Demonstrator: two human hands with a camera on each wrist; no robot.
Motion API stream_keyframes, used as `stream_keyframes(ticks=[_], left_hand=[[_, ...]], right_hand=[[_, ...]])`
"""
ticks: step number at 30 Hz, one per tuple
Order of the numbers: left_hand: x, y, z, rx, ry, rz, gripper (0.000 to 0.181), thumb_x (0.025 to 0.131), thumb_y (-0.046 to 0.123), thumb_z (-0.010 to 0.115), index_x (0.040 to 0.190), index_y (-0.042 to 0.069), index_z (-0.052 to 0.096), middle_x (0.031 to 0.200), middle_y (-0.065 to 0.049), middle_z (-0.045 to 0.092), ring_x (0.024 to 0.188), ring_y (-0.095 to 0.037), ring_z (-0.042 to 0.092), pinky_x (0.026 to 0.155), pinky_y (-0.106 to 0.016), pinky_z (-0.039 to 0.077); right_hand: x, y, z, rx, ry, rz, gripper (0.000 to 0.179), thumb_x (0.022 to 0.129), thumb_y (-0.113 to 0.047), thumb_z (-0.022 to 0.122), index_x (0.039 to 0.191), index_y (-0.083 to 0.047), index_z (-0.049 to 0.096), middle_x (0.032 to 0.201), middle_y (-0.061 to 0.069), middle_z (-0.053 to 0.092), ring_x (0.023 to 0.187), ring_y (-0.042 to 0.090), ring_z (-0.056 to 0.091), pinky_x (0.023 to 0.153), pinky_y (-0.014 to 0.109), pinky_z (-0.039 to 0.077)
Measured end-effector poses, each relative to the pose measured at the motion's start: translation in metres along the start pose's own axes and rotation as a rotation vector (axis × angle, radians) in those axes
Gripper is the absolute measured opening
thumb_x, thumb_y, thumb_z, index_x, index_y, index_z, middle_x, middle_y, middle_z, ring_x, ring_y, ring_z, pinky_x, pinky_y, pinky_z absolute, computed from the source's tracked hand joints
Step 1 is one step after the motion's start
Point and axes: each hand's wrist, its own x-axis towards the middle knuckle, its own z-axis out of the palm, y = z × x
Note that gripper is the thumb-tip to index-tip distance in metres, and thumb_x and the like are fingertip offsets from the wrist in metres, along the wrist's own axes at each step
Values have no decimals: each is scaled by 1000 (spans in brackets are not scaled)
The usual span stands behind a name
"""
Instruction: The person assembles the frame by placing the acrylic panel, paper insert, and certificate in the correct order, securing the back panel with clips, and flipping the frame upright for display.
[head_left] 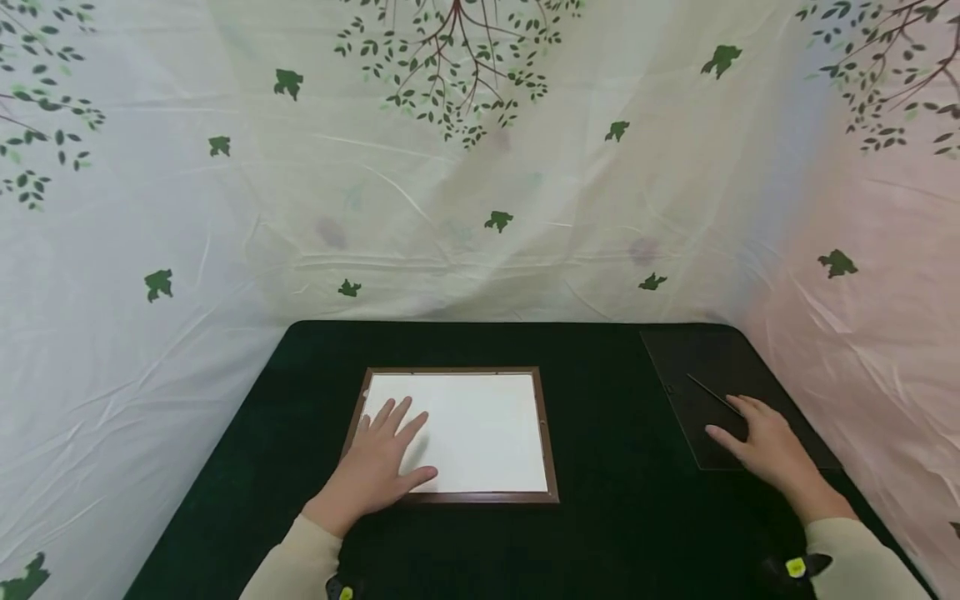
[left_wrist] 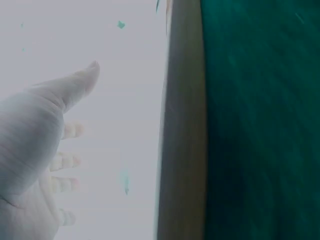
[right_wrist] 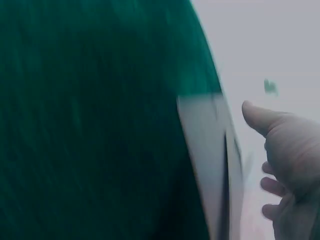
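A white rectangular panel point(head_left: 480, 433) in a brown frame point(head_left: 551, 467) lies on the dark green table. Above its left part my left hand point(head_left: 378, 462) is spread with the fingers apart, holding nothing; whether it touches the surface I cannot tell. In the left wrist view the thumb point(left_wrist: 75, 87) stands away from the fingers. To the right lies a thin, dark, flat sheet point(head_left: 697, 433) with a slim dark stick point(head_left: 705, 388) on it. My right hand point(head_left: 768, 442) hovers by the stick's near end, thumb and fingers apart. The right wrist view shows the stick point(right_wrist: 226, 185) apart from the hand.
Dark green cloth point(head_left: 615, 533) covers the table, whose far edge meets a pale fabric wall point(head_left: 420, 233) printed with leaves and birds. The flat sheet reaches the table's right edge. Pinkish fabric point(head_left: 885, 333) hangs along the right side.
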Motion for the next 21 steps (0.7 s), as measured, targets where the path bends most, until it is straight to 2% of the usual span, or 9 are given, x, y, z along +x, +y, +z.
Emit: stream_keyframes(ticks=[3,7,12,16,21], left_hand=[[13,18,-2,-12,-2,53,79,83,61,63,145,15,44,154,-15,30,141,-39,23,105,-66,24],[31,45,-2,0,-28,123,80,85,62,60,148,17,39,156,-13,27,143,-36,20,107,-64,23],[57,85,6,16,-90,210,80,88,65,53,151,20,33,159,-9,20,146,-31,14,111,-59,20],[74,114,16,16,-110,282,80,88,66,50,151,20,31,158,-8,21,145,-31,16,111,-57,22],[91,143,30,-14,-159,339,80,89,69,43,152,22,28,158,-8,22,145,-29,19,111,-54,24]], right_hand=[[2,31,-6,-33,14,-5,86,90,-55,59,141,9,35,138,41,29,121,62,28,91,74,24],[9,56,-9,-69,-12,-47,86,87,-56,63,143,5,37,139,41,30,121,62,28,91,75,23],[15,69,-11,-101,-64,-43,88,86,-58,62,145,1,35,138,44,27,119,65,27,90,77,23],[17,75,-10,-107,-117,-13,85,90,-59,55,147,-1,31,138,46,24,118,68,25,89,77,23],[16,80,-6,-125,-100,-41,72,95,-52,52,144,-1,36,136,46,27,117,67,28,89,76,26]])
